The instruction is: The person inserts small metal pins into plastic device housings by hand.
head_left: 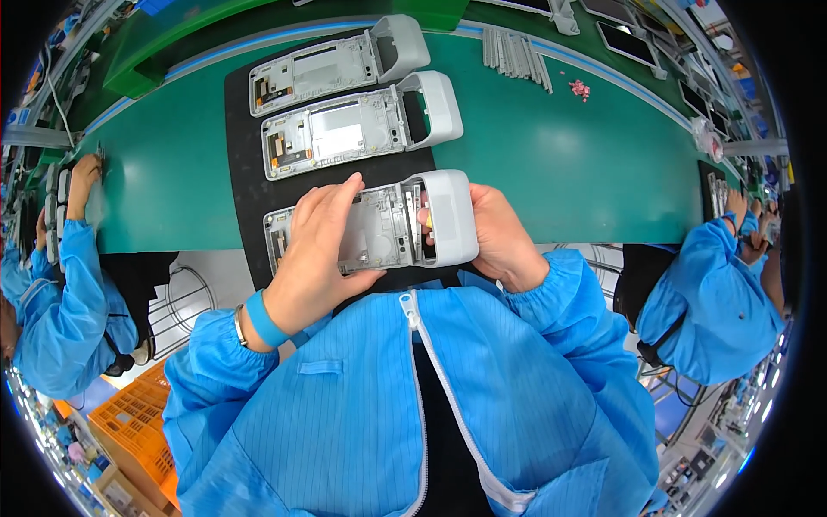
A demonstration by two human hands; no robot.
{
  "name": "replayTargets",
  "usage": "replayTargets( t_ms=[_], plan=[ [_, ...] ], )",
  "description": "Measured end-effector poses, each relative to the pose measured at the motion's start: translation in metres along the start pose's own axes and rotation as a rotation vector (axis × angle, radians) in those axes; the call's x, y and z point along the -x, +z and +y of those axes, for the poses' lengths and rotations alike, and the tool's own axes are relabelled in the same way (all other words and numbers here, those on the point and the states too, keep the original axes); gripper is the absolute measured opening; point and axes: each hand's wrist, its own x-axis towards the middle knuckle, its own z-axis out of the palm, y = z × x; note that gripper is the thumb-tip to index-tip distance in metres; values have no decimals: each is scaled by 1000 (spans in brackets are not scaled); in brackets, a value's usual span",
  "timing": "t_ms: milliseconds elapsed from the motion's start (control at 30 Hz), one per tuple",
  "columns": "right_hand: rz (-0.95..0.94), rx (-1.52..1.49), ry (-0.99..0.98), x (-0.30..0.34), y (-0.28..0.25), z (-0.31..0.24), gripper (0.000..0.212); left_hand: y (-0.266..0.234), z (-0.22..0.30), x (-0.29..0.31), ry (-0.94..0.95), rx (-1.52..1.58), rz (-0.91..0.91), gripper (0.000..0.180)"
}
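The nearest light-grey device housing (455, 221) lies before me at the near edge of a black mat, its raised hollow end to the right. My left hand (310, 241) spans its flat part, with the thumb at the near edge and the fingers toward the far edge. My right hand (506, 239) grips the raised end from the right. Some of its fingertips show through the opening, by a narrow metal strip (412, 220). Whether they hold anything small is hidden. Two similar housings, a middle one (444, 108) and a far one (403, 47), lie behind.
The black mat (243, 142) lies on a green table (568, 185). Thin grey strips (515, 60) and small pink pieces (580, 90) lie at the far right. Co-workers in blue sleeves sit on both sides. An orange crate (138, 422) stands on the lower left.
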Motion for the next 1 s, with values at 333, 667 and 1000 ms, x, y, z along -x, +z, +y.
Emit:
replayTargets(
  t_ms=[333, 667, 1000],
  plan=[
    [11, 121, -45, -2, 2, 3, 22, 1, -3, 2, 43, 30, 23, 106],
    [67, 233, -70, -5, 2, 4, 22, 2, -6, 0, 85, 49, 51, 103],
    [94, 255, -150, -9, -16, 6, 25, 3, -7, -8, 63, 23, 6, 109]
  ],
)
